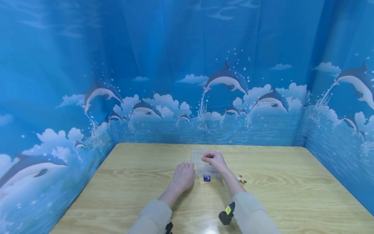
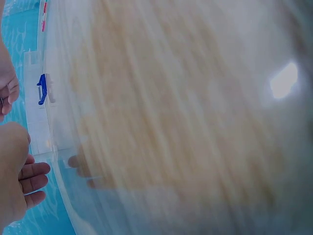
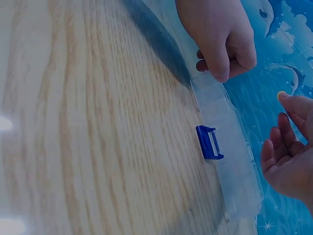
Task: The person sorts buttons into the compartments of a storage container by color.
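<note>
A clear plastic box [image 1: 204, 168] with a blue latch [image 3: 209, 143] lies towards the back of the table, its transparent lid [image 1: 196, 155] folded back behind it. My left hand [image 1: 184, 177] is at the box's left end; in the right wrist view its thumb and curled fingers [image 3: 242, 54] hold the near corner. Above the lid area, my right hand [image 1: 214, 160] pinches a small yellow disc [image 3: 280, 95] between thumb and forefinger, apart from the box. The other right fingers [image 3: 279, 147] are loosely bent. What lies inside the compartments is too faint to tell.
Several small red, green and white discs [image 1: 241, 181] lie on the wooden table [image 1: 131, 195] right of the box, beside my right forearm. Blue dolphin-print curtains [image 1: 175, 65] stand behind the table and along both sides. Dark devices [image 1: 227, 214] sit at my wrists.
</note>
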`<state>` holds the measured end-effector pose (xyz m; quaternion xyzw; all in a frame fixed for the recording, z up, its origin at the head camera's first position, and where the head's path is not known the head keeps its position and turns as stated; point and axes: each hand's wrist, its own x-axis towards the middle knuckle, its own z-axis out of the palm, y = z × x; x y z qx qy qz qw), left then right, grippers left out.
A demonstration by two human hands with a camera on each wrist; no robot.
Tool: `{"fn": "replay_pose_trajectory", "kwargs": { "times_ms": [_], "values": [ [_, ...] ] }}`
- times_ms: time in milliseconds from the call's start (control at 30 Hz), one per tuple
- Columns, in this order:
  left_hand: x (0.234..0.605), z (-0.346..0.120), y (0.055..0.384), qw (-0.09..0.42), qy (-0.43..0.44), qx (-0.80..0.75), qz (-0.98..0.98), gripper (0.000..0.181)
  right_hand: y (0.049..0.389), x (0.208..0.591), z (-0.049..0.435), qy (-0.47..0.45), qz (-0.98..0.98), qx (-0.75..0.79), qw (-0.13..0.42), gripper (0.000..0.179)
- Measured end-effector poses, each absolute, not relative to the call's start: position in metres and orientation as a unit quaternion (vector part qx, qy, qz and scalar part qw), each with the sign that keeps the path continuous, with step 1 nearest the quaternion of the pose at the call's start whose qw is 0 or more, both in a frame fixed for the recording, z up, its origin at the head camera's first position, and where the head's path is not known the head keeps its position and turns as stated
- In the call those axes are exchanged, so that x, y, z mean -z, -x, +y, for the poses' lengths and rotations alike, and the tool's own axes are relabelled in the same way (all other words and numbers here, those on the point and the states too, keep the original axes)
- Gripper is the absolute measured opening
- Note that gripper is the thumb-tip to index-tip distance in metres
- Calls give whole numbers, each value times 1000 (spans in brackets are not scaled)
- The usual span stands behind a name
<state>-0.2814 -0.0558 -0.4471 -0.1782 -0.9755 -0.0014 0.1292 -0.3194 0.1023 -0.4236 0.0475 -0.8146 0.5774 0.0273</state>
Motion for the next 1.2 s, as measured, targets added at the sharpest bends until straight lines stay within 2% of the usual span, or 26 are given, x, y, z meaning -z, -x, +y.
{"fn": "replay_pose_trajectory", "kwargs": {
  "times_ms": [333,900,1200],
  "values": [
    [449,-57,281,141,180,0,-974,18,323,436,91,-65,-808,-584,24,9],
    [449,-56,282,130,179,-3,-975,19,329,440,83,-62,-827,-559,25,7],
    [447,-55,282,135,180,-15,-974,20,332,443,79,-71,-835,-544,44,8]
  ]
}}
